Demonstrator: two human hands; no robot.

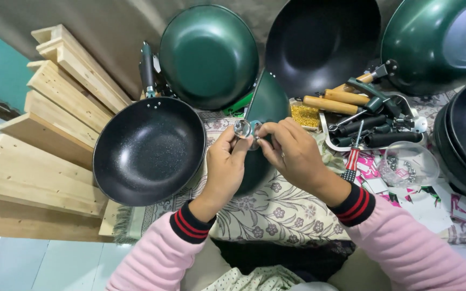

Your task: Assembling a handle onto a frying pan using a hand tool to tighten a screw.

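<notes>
Head view: left hand (225, 170) and right hand (292, 153) pinch one small metal fitting (242, 128) together above a floral cloth (276, 207) — three green pans, three black ones, stacked wooden planks (44, 134) left.

**Two hands meet, fingertips pinched**

Both forearms, in pink sleeves with striped cuffs, angle inward. The left hand (225, 167) and right hand (292, 153) rise side by side, thumbs and forefingers pinched together where they meet.
</notes>
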